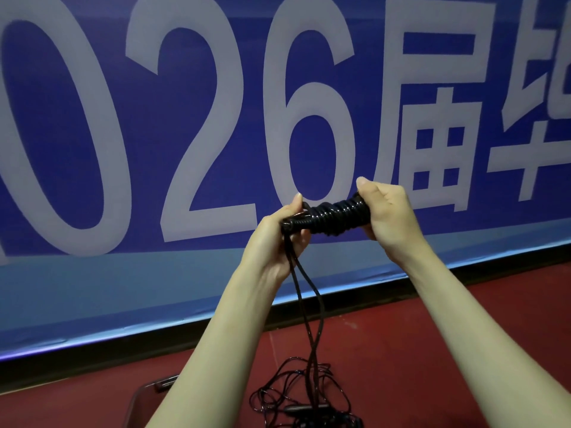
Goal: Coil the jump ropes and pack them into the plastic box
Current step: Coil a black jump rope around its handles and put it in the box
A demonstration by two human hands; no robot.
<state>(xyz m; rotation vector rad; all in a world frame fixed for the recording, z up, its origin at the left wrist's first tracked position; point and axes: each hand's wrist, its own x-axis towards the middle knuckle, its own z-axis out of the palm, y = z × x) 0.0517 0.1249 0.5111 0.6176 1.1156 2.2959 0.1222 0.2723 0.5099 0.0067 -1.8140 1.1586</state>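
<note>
Right hand (384,211) grips one end of the coiled rope (327,214) at frame centre; left hand (278,239) pinches the other end, where two loose strands (309,304) hang to a tangled pile (302,393) on the red floor (432,350), bottom centre. Handles seem to lie in that pile. Likely trouble: the tangle could knot or snag as more is wound, and slackening either grip may let the glossy turns spring apart. Box (148,393), bottom left, shows only a rim and a dark thing at its edge; its contents are hidden
</note>
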